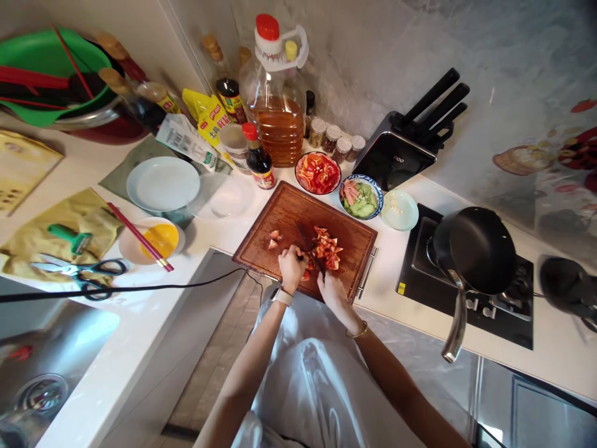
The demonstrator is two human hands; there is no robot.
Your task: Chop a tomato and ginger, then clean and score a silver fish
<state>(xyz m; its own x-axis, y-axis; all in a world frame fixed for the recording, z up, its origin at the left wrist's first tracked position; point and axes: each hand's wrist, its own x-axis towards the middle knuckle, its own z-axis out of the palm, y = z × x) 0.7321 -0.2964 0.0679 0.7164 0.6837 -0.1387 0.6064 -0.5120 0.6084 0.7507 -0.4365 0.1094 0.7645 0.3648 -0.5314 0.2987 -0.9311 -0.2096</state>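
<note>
Looking down from the head view, the left hand (291,267) rests curled on the red tomato pieces (326,247) at the near edge of the wooden cutting board (289,214). The right hand (332,287) is clenched around the handle of a knife (311,249). The blade's long axis runs from the right hand toward the far left, passing between the left hand and the main heap. The heap lies just beyond and right of the blade, nearer the right hand; two loose pieces (274,239) lie left of it, far of the left hand.

Beyond the board stand a bowl of red pepper (318,173), a bowl of cucumber (360,198) and a small white dish (400,210), all clear of the blade. A soy bottle (259,158) and an oil jug (277,99) stand farther back. A black pan (473,249) sits on the hob at right. On the table at left lie a yolk bowl with chopsticks (152,239) and scissors (81,269).
</note>
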